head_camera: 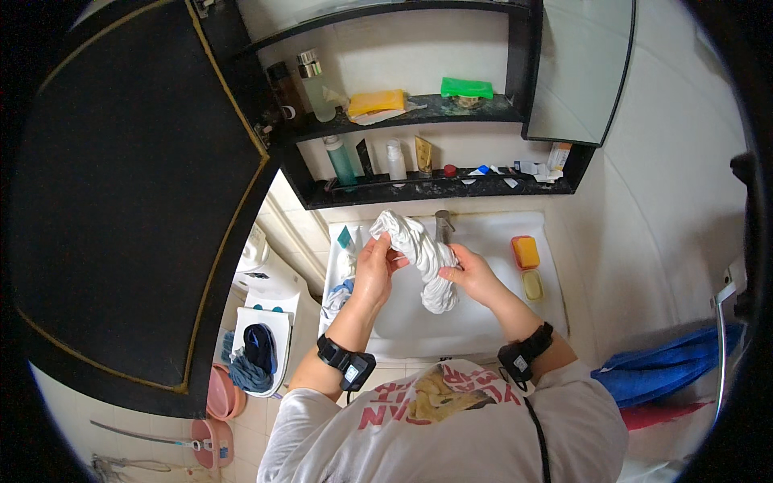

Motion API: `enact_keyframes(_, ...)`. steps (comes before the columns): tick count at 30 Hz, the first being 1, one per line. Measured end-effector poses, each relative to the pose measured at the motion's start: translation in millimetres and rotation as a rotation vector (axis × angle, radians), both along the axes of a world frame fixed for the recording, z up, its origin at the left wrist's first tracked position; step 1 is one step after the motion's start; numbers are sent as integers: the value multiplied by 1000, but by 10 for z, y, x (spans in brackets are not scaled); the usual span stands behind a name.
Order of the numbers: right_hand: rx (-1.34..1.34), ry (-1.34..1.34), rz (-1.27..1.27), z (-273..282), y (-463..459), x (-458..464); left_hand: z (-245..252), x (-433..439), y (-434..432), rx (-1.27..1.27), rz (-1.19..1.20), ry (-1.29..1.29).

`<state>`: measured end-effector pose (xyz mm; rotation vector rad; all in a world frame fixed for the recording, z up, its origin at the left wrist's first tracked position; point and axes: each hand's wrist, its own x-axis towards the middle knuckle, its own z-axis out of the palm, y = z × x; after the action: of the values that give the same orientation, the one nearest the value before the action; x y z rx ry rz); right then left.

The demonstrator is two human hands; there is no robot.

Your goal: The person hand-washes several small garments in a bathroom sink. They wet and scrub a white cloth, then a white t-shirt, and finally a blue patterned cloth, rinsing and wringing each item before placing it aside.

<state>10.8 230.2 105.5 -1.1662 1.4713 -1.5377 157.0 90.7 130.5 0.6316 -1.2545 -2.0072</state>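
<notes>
A white cloth [423,253], bunched into a thick twisted roll, hangs over the white washbasin [392,335]. My left hand [377,268] pinches it near its upper left end, thumb on top. My right hand [474,271] grips the other side lower down, and the loose lower end droops past it. Behind the cloth stands the metal faucet [443,224], partly covered. On the basin's right ledge an orange soap bar [526,252] sits in a red dish, with a pale yellow soap bar [532,285] in front of it.
Left of my left hand are a tube [345,238] and crumpled blue-and-white cloth [338,299]. Black cabinet shelves [435,191] with bottles hang above; their open door [133,211] juts out at left. Dark clothes [256,356] lie on the toilet lid. A blue towel [664,371] hangs at right.
</notes>
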Motion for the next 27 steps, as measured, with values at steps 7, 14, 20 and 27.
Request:
enact_keyframes(7, -200, 235, -106, -41, -100, 101, 163, -104, 149, -32, 20, -81)
enact_keyframes(14, -220, 152, 11, -62, -141, 33, 200, -81, 134, 19, -19, -31)
enact_keyframes(20, -167, -173, -19, -3, -123, -52, 89, -56, 29, 128, -83, 89)
enact_keyframes(27, -171, 134, -313, -111, -106, 13, 88, -63, 136, -234, -313, -299)
